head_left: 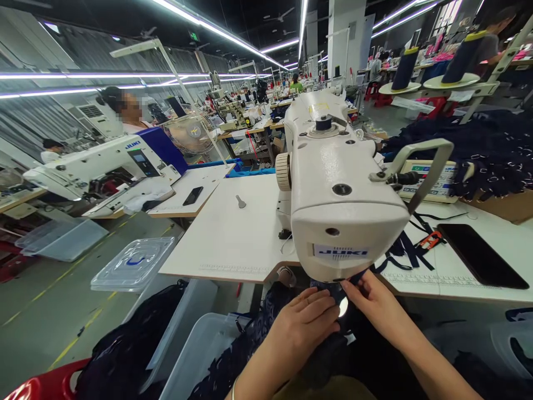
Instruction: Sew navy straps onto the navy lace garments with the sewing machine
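A white laminate worktop (233,233) carries a white JUKI sewing machine (333,183), which stands near the middle and reaches to the front edge. Left of it lies a small grey metal tool (240,201), well apart. Dark navy lace fabric (250,339) hangs over the front edge below the machine head. Right of the machine lie navy straps (406,247) and, touching them, orange-handled thread snips (431,240). A flat black phone (481,255) lies towards the right front corner. A beige control panel (428,180) sits at the rear.
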A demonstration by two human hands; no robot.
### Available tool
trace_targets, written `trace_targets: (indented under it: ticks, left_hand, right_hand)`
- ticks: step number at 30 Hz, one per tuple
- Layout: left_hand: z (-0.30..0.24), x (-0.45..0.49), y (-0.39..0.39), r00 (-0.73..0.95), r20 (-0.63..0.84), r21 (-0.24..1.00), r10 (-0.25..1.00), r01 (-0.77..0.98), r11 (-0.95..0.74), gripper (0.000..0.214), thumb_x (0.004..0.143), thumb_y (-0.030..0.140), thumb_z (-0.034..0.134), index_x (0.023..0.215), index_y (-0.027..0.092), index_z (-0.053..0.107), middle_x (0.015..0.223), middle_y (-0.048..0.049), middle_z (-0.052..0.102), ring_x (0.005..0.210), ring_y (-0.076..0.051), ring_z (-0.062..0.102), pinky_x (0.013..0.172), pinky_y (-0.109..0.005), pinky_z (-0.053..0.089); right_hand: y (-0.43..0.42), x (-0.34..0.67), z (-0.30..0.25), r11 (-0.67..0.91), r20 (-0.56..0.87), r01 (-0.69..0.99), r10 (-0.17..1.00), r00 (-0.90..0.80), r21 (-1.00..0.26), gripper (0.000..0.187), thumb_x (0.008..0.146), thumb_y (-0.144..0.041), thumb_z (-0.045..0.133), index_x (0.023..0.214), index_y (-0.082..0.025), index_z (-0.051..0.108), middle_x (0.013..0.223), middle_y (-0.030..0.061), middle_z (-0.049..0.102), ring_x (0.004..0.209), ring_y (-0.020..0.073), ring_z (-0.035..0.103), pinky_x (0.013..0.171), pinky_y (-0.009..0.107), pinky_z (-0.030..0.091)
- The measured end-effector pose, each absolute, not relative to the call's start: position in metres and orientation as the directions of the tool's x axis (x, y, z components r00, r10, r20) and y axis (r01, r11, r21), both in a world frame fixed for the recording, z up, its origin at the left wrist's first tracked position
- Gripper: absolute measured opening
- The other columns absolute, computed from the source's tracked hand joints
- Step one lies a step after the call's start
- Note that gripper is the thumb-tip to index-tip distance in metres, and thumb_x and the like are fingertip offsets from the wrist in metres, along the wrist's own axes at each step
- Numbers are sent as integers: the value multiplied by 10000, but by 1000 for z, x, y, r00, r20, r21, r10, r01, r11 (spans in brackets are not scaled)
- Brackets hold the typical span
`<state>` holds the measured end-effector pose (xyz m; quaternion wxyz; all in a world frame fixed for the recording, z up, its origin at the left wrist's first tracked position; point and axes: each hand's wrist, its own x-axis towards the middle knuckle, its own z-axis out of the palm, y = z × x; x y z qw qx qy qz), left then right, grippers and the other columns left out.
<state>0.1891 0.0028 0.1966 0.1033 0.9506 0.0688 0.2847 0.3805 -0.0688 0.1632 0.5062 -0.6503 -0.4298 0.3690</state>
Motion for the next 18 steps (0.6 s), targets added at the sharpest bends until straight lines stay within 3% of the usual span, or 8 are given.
trace_targets:
  ticks: [5,10,14,18]
  left_hand:
    - [202,189,1,847,501,170,180,107,-980,219,991,265,519,1156,162,620,1078,-44,712,1118,-146,628,1021,-283,461]
    - [196,187,-1,848,475,139,235,192,-972,206,1000,310,513,1151,219,618,1081,9,712,1109,-138,617,1112,-324,305]
    - [188,188,-4,836,475,98,275,261,-960,234,1002,330,518,1192,216,594,1113,16,694,1164,-145,570,1062,-330,273]
    - [184,192,-12,814,490,1,313,358,-934,272,992,365,536,1212,215,589,1112,2,678,1161,-161,559,941,-334,330]
  right_hand:
    - [-70,380,166,-116,-36,205,933,357,-972,241,884,-420,559,1011,-214,566,841,15,624,770,188,576,693,305,482]
    - [-64,387,169,-95,-28,175,935,352,-980,251,885,-426,549,999,-204,573,839,26,636,774,190,590,685,289,489]
    - [-52,395,173,-161,-35,321,930,365,-933,268,869,-445,531,955,-197,586,775,13,626,728,200,591,635,296,474]
    - [-41,399,173,-109,69,455,932,357,-884,290,847,-380,499,1012,-181,632,936,71,701,908,260,647,737,347,518]
